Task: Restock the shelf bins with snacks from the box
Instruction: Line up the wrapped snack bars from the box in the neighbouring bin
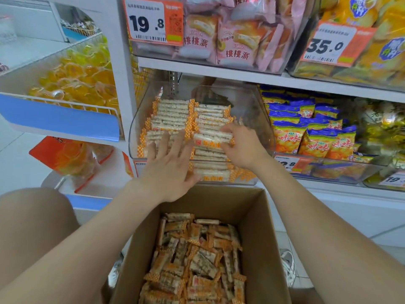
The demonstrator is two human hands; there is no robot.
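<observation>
The left hand (168, 165) lies flat, fingers spread, on the stacked bars (171, 115), likely steadying that row. The right hand (243, 145) pinches one snack bar (212, 137) by its end, apparently to fit it into the clear bin (260, 119); the box (269, 227) below holds more.

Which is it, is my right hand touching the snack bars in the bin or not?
Touching. The head view shows the right hand pinching the end of one bar that lies atop the others in the bin.
</observation>
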